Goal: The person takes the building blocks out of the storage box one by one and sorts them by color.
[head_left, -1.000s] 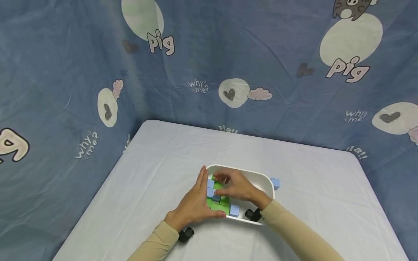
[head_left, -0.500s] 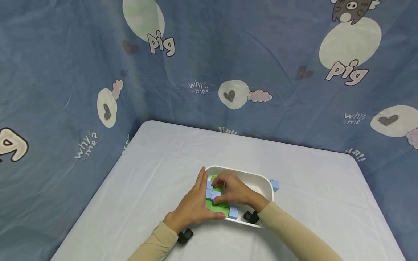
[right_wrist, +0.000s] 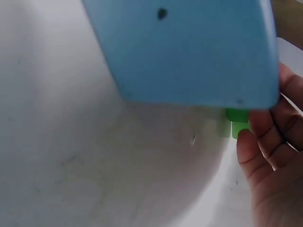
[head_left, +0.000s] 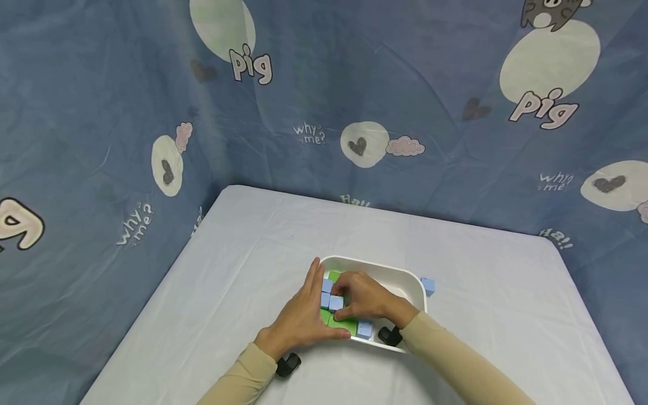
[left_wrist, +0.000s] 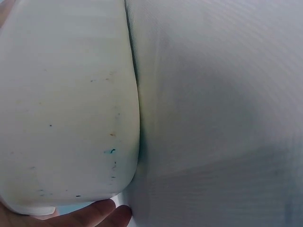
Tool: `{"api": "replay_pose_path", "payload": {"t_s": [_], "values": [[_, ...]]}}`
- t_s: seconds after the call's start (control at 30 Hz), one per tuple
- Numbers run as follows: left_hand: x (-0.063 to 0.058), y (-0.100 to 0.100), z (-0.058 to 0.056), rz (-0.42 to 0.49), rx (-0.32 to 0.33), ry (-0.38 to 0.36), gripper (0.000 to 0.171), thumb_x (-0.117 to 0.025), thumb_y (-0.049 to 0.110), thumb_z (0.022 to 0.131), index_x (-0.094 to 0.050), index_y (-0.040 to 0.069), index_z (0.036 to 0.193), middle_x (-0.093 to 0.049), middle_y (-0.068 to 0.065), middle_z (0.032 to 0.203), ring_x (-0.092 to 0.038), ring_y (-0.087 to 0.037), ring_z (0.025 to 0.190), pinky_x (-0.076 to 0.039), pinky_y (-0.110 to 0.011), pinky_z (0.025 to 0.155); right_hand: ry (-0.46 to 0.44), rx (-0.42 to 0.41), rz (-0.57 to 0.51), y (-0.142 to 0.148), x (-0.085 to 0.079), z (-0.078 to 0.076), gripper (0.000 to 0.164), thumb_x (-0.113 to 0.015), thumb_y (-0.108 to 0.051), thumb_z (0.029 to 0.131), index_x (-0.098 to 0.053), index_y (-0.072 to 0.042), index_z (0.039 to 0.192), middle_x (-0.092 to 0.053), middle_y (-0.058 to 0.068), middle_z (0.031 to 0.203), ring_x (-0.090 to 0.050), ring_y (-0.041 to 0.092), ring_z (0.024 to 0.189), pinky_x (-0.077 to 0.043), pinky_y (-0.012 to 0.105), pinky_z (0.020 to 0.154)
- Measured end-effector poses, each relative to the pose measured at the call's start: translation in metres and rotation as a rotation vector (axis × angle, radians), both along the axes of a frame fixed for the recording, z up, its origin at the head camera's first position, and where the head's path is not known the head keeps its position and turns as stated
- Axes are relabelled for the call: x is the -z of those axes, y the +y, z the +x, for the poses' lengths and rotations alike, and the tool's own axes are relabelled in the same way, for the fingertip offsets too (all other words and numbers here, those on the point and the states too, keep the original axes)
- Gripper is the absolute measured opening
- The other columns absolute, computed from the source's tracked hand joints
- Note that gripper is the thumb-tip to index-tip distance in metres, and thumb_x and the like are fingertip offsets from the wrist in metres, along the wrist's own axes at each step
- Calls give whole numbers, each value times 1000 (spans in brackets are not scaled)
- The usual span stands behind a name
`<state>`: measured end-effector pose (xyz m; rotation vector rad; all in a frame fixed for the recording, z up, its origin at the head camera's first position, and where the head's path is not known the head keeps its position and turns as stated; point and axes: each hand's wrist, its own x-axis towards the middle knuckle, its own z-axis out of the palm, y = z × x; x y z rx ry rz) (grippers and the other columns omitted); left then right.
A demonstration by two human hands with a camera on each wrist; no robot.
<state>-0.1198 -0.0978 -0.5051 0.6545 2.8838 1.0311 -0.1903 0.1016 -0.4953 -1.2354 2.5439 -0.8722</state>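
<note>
A white plastic bin (head_left: 379, 273) holds several green and blue blocks packed at its left end. My left hand (head_left: 302, 318) grips that end, with fingers along the outer left wall and thumb (head_left: 336, 333) at the front wall. In the left wrist view the bin's scuffed outer wall (left_wrist: 71, 104) fills the left half. My right hand (head_left: 364, 295) reaches inside, its thumb and fingers curled at a blue block (head_left: 336, 304); the palm hides what lies beneath. The right wrist view shows green blocks (right_wrist: 239, 127) beyond the fingertips.
Another blue block (head_left: 364, 329) sits by the bin's front wall; a blue block (right_wrist: 189, 52) looms large in the right wrist view. One more blue block (head_left: 427, 286) lies outside, against the right end. White cloth (head_left: 253, 264) covers the table; a patterned blue curtain (head_left: 283, 95) hangs behind.
The right hand has lowered onto the blocks and drawn its fingers and thumb closer. The blue block beside its thumb now sits more level. The left hand has not moved.
</note>
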Motion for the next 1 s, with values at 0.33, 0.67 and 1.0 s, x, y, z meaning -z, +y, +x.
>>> {"api": "replay_pose_path", "payload": {"t_s": [0.33,0.67,1.0], "values": [[-4,-1,0,-4,-7,-25,146,-85,71,66,-1,2,163,13,-5,170,-39,-35,142,-46,-47,104,-24,-38,-28,1,-4,-3,27,-86,-18,75,-78,-8,100,-69,-4,93,-58,5,82,-51,23,75],[-6,3,1,2,-10,-46,145,-86,69,66,-1,3,163,11,-6,170,-41,-36,141,-45,-47,105,-156,14,-44,8,-15,-3,28,-81,-10,74,-75,-7,101,-67,-5,82,-57,7,71,-50,25,64],[-4,3,2,-5,-20,-32,147,-85,72,65,-1,3,163,10,-6,170,-42,-35,140,-46,-48,105,-176,109,-137,20,-31,-4,24,-77,-7,81,-74,-9,105,-70,-6,90,-65,8,74,-55,27,68]]}}
